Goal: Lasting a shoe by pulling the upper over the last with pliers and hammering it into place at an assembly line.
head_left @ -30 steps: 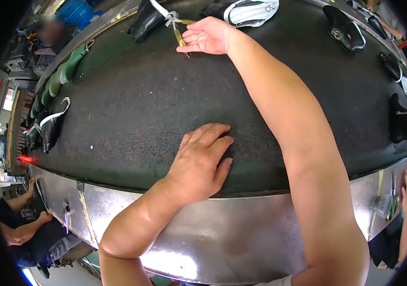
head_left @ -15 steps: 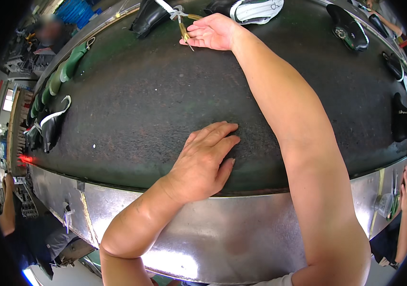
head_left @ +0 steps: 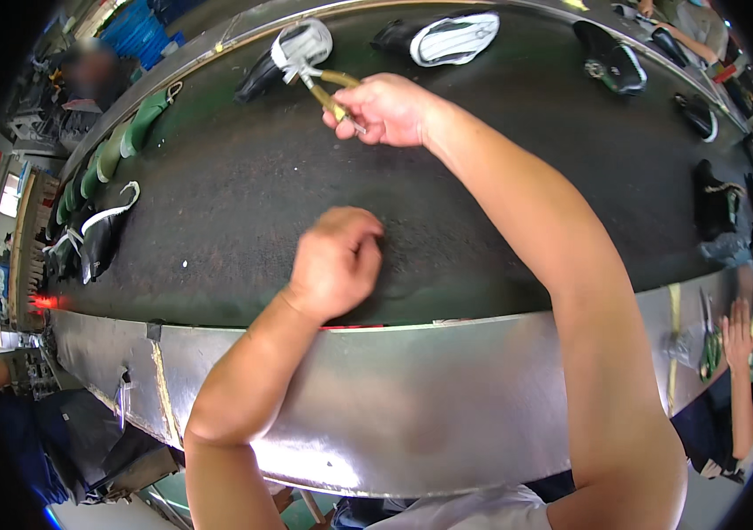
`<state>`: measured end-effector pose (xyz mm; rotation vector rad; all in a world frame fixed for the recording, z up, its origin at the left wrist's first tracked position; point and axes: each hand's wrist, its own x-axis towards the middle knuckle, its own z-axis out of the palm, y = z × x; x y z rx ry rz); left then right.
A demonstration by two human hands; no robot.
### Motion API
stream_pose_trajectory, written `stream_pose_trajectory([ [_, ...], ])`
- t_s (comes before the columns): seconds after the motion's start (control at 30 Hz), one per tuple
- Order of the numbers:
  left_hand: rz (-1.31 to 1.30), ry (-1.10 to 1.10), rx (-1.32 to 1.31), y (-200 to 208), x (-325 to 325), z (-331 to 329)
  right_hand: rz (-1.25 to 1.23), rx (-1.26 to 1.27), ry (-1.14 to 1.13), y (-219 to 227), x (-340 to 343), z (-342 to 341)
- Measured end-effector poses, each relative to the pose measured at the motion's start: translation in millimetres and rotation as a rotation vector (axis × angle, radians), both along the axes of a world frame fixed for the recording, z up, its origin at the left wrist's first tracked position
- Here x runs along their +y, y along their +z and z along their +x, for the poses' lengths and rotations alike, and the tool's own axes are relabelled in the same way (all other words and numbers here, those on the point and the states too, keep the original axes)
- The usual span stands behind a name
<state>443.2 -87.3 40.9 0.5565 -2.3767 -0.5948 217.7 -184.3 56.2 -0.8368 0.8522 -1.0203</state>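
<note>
My right hand [head_left: 391, 108] reaches across the dark work surface [head_left: 218, 194], its fingers closed round the yellow handles of a pair of pliers [head_left: 320, 95]. The metal jaws overlap a black shoe upper with a white sole-shaped part [head_left: 310, 42] at the far side; I cannot tell whether they grip it. Closer to me, my left hand [head_left: 334, 261] is over the same surface with its fingers curled in, a little blurred. Nothing shows inside it. Right of the pliers lies another black shoe piece with a white bottom [head_left: 456, 40].
On the left are green shoe lasts [head_left: 138, 119] in a row and a black piece with a white strip [head_left: 103, 238]. More black shoe pieces [head_left: 610, 57] lie at right. A metal ledge [head_left: 412, 397] runs along my side. Another person's hand [head_left: 737, 336] is at far right.
My right hand has come nearer, and its fingers have closed round the pliers. My left hand, spread flat before, is now curled and slightly further left. More of the far shoe piece is visible.
</note>
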Motion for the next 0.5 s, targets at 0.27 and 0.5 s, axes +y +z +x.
stream_pose_trajectory([
  [0.27,0.117,0.145,0.224,29,67,4,-0.222,-0.248,-0.015,138,224,21],
  [0.5,0.779,-0.126,0.789,55,224,103,-0.352,-0.278,0.101,185,471,108],
])
